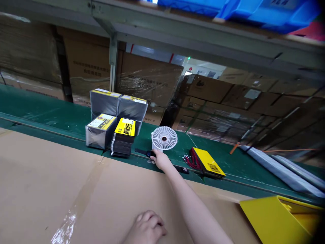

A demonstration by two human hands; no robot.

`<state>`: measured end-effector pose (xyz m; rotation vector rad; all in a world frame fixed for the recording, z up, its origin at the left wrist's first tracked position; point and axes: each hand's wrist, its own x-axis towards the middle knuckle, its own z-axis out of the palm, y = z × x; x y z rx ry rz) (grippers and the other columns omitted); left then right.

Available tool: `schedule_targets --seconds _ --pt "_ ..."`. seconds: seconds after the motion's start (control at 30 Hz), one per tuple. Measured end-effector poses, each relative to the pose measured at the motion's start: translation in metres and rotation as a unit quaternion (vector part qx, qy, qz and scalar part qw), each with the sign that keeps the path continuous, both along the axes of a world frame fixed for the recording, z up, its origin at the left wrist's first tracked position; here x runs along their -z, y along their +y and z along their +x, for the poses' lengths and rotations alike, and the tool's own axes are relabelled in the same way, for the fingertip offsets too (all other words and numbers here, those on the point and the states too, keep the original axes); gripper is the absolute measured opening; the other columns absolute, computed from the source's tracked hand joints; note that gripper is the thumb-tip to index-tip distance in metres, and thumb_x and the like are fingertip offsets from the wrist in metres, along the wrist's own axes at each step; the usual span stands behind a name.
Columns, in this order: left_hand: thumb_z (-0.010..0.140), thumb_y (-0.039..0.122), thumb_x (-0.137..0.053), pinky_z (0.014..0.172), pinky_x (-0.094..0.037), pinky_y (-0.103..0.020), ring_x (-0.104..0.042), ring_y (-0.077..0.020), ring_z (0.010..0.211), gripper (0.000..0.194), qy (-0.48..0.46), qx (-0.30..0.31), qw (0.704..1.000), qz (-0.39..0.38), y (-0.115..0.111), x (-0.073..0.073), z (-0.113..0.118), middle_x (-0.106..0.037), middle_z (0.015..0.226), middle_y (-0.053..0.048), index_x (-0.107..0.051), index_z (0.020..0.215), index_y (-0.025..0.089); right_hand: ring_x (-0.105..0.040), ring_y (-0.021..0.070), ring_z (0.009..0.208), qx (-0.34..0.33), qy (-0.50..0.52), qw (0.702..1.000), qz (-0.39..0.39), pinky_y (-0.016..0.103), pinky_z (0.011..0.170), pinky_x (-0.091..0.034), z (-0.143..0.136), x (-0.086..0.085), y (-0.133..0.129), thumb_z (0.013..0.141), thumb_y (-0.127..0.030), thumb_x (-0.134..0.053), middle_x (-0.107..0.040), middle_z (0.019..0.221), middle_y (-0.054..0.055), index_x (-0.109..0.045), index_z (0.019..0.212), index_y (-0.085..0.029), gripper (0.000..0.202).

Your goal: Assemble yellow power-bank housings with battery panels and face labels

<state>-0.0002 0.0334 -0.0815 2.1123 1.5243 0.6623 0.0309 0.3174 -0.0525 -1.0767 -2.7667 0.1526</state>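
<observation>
Nearest, the left hand [148, 227] curls loosely above the cardboard [45, 189]; its grip I cannot tell. Beyond it, the right hand's [160, 160] fingers meet a dark strap-like object [149, 154]; whether they pinch it is unclear. Left of that hand stand yellow-topped stacks [123, 144]; just behind it, a white fan [169, 142]; farther back, cartons [208, 88].

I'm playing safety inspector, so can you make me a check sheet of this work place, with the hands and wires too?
Surface: brown cardboard in front, green bench beyond.
Job's things: dark strap-like item beside a white fan.
Clutter: yellow-and-black packs, yellow-topped stack, yellow bin.
Hands: right hand at the dark strap-like item, grip unclear; left hand loosely curled, nearer.
Cables: red cords by the yellow-topped stack, maybe not wires.
Surroundings: blue bins overhead, cartons behind.
</observation>
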Motion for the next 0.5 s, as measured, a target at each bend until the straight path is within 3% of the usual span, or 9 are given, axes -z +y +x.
schedule_targets --seconds 0.33,0.5 --pt "0.089 0.041 -0.047 0.089 -0.041 -0.033 -0.053 -0.0193 0.107 0.027 0.015 -0.007 0.998 0.053 0.0016 0.0080 0.0016 -0.063 0.112 0.003 -0.059 0.112 0.031 -0.054 0.0217 0.098 0.013 0.028 0.999 0.024 0.028 0.081 -0.036 0.0021 0.0065 -0.0056 0.089 -0.032 -0.056 -0.057 0.112 0.006 -0.049 0.120 -0.023 0.033" --pt "0.090 0.040 -0.045 0.092 -0.040 -0.035 -0.051 -0.0204 0.111 0.028 -0.010 -0.008 1.000 0.007 0.0010 0.0059 0.0008 -0.062 0.116 0.002 -0.058 0.114 0.033 -0.052 0.0239 0.100 0.026 0.020 0.999 0.037 0.030 0.080 -0.035 0.0018 0.0070 -0.0086 0.090 -0.032 -0.053 -0.056 0.110 0.007 -0.049 0.121 -0.023 0.032"
